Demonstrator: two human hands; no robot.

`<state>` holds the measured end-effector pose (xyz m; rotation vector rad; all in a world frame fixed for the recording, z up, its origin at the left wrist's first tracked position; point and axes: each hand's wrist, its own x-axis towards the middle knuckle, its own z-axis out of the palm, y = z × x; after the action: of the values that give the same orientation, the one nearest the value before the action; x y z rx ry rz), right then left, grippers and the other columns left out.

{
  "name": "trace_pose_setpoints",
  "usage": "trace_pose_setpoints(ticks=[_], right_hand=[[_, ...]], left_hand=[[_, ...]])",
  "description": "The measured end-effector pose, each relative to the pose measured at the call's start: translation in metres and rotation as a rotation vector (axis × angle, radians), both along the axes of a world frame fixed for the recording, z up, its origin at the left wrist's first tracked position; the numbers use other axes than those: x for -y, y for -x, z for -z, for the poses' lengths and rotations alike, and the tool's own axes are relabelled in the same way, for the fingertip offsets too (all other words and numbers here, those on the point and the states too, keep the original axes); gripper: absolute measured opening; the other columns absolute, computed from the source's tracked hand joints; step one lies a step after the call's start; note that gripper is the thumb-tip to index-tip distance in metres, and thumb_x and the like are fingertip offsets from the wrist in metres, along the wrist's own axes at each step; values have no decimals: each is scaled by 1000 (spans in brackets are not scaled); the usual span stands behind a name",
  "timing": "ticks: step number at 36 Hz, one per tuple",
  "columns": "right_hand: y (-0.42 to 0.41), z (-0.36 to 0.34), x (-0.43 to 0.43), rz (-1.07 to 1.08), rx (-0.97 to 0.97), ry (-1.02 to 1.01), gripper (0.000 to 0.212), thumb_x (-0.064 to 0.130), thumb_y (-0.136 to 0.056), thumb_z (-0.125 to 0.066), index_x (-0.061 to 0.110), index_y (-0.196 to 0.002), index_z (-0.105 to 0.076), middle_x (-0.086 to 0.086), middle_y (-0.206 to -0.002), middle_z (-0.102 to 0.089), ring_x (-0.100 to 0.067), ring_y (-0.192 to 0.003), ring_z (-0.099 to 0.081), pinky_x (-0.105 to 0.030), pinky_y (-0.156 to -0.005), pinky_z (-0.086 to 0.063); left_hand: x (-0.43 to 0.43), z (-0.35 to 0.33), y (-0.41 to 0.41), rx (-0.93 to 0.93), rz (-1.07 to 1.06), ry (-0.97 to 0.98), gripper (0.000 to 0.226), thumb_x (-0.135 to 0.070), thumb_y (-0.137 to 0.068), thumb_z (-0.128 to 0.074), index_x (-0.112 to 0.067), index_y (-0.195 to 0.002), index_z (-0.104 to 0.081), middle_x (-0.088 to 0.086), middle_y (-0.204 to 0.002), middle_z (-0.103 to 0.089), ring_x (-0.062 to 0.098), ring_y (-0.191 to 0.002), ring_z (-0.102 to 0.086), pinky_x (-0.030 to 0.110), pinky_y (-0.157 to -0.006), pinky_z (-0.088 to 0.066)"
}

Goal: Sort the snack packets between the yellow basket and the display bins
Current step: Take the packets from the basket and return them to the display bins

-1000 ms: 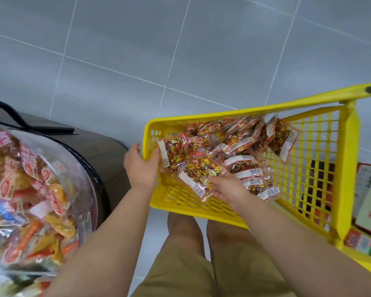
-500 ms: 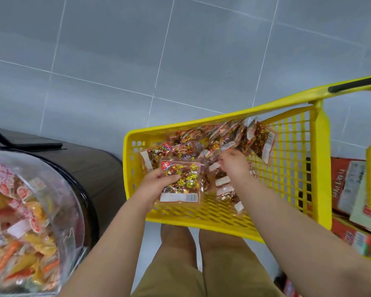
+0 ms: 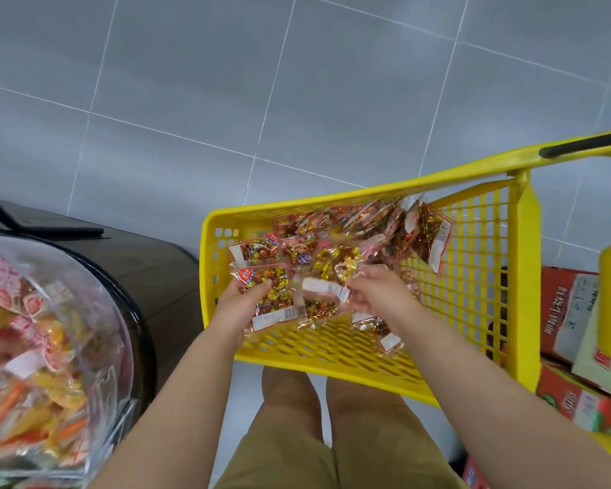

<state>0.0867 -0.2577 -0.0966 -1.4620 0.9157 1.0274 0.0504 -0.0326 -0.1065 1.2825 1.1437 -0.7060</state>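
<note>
Head view: nearest, at six o'clock, are the person's knees in khaki shorts. Just beyond, the left hand curls thumb and fingers round the near edge of a snack packet. The right hand, fingers bent, pinches a second packet by its side. Both are held over the mesh floor of the yellow basket. More packets heap against its far wall toward one o'clock. The clear display bin sits at nine o'clock, cartons at three. The packets look light, crinkly and slick with loose contents, so the flat sealed edge seems the surest hold.
</note>
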Motion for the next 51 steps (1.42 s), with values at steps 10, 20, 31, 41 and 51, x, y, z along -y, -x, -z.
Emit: trace_pose_setpoints(ticks=[10,20,31,41,51], right_hand=[[30,-26,-5,-192,57,-296,8,18,-91,-61,25,-92,-65,13,-82,-71,-1,-78,-67,-17,-68,-53],[-14,11,45,-59,422,838,58,16,-86,-62,1,-136,-37,-16,-137,-34,-26,-128,-33,-26,-104,-28],[-28,32,34,48,472,1095,63,14,-83,-62,4,-138,-33,-16,-139,-33,-31,-128,-34,-41,-105,-31],[-23,19,58,-154,398,915,23,24,-96,-46,13,-110,-61,-12,-102,-65,-32,-88,-61,-35,-68,-47],[40,-73,17,23,863,482,23,12,-89,-62,23,-109,-65,9,-112,-38,19,-104,-44,-1,-84,-38]], left_hand=[[22,-15,-8,-43,161,279,89,-43,-55,-77,-27,-137,-45,-11,-114,-68,14,-107,-65,40,-82,-56],[32,0,-5,-4,87,158,36,-15,-74,-80,-26,-103,-62,4,-97,-75,23,-91,-71,40,-81,-56],[28,-7,-1,-40,75,134,32,-13,-78,-77,-18,-104,-60,10,-101,-72,29,-96,-69,46,-90,-53],[11,-17,2,-22,84,98,34,-16,-75,-80,-23,-102,-60,10,-103,-72,31,-98,-69,53,-94,-50],[-3,-81,-5,57,36,129,48,-14,-78,-78,-16,-121,-55,15,-112,-69,34,-101,-67,57,-92,-50]])
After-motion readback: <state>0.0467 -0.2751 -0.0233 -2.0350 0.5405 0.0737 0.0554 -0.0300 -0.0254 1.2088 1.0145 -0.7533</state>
